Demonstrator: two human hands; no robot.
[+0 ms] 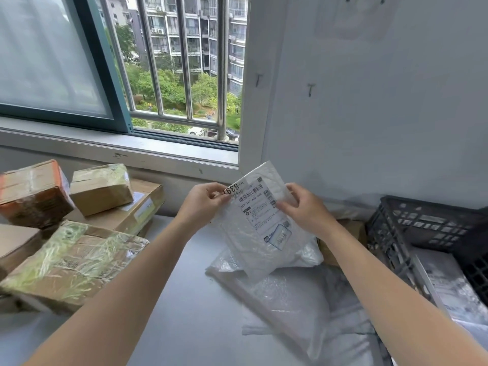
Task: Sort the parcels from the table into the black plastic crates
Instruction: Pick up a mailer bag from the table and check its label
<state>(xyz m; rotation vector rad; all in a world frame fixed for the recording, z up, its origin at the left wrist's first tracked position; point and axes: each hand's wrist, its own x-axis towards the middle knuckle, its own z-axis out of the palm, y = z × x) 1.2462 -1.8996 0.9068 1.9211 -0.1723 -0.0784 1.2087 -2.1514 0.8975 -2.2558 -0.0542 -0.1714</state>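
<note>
Both hands are holding a white bubble mailer (260, 225) up above the desk (184, 299), label facing the camera. The left hand (203, 200) is pinching its upper left corner; the right hand (303, 207) is gripping the right edge. The person is probably reading the label, so sorting is underway. Next, it is going right, into the black crate (412, 228).

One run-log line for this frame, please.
left hand: pinches mailer | right hand: grips mailer | mailer: lifted, label visible | crate: at right
</note>
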